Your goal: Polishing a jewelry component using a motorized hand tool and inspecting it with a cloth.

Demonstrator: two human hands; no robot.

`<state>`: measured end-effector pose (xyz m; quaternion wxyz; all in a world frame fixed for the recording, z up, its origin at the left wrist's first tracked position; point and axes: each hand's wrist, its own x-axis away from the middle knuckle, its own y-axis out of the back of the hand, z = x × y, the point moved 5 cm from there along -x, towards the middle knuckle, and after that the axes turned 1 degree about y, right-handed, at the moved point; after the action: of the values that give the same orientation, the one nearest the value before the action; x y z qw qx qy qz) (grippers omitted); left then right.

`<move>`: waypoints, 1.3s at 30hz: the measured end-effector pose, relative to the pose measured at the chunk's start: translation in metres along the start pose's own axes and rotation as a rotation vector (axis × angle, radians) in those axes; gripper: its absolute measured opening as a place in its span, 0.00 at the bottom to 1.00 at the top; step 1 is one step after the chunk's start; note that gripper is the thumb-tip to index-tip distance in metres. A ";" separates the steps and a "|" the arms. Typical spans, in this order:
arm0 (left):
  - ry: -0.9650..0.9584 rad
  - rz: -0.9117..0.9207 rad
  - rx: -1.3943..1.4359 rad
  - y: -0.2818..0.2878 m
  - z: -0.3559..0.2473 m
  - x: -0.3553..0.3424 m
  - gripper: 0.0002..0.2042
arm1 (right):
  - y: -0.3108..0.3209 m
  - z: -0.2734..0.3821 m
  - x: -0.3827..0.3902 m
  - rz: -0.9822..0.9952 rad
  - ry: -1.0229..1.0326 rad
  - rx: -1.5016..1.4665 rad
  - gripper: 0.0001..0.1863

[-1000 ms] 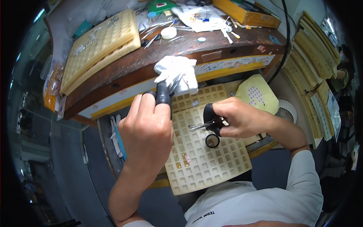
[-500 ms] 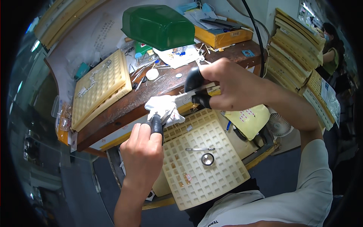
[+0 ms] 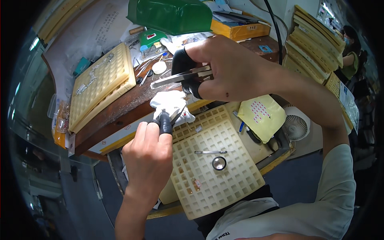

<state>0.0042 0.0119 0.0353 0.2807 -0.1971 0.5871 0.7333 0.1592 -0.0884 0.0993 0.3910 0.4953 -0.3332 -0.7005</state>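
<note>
- A scuffed brown wooden worktop (image 3: 114, 118) carries stacked cream trays (image 3: 122, 76) at its left.
- Nearer its middle lie a round white lid (image 3: 159, 67) and thin metal tools (image 3: 145, 69).
- Toward its right are a yellow-orange box (image 3: 240, 30) and a small blue card (image 3: 265, 49).

A worn, dark wooden bench (image 3: 120, 114) runs beyond the left hand (image 3: 148, 148), with a pale wall (image 3: 86, 42) behind it bearing faint writing. Under the bench, an open drawer (image 3: 278, 160) reaches out to the right of that hand. Blue-grey floor (image 3: 294, 178) lies below the right hand (image 3: 236, 70). One bright light (image 3: 328, 13) shines far beyond the right hand; another (image 3: 34, 43), far beyond and left of the left.
</note>
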 end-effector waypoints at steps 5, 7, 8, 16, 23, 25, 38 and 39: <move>-0.002 0.004 -0.011 0.001 0.000 0.000 0.06 | 0.001 0.005 -0.002 -0.010 0.019 -0.041 0.14; -0.002 0.007 -0.020 0.000 -0.001 0.001 0.05 | 0.000 0.004 -0.003 0.006 0.000 -0.051 0.13; -0.003 0.001 -0.024 0.000 -0.001 0.001 0.06 | -0.001 0.004 -0.003 0.001 0.011 -0.056 0.13; -0.003 -0.002 -0.024 -0.002 -0.001 0.002 0.07 | -0.003 0.001 -0.005 -0.030 0.064 -0.042 0.12; -0.001 -0.010 0.005 -0.002 0.000 0.003 0.08 | -0.003 0.000 -0.006 -0.030 0.052 -0.055 0.12; -0.005 -0.021 0.006 -0.002 -0.001 0.002 0.08 | -0.003 0.000 -0.006 -0.031 0.059 -0.048 0.11; -0.005 -0.015 0.025 -0.002 0.001 0.002 0.08 | 0.002 0.005 -0.005 -0.029 0.044 -0.023 0.12; -0.004 -0.011 0.020 -0.002 0.002 0.002 0.08 | 0.001 0.005 -0.006 -0.014 0.038 -0.041 0.12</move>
<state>0.0040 0.0139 0.0334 0.2878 -0.1961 0.5928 0.7262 0.1560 -0.0831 0.1041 0.4024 0.5028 -0.3077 -0.7004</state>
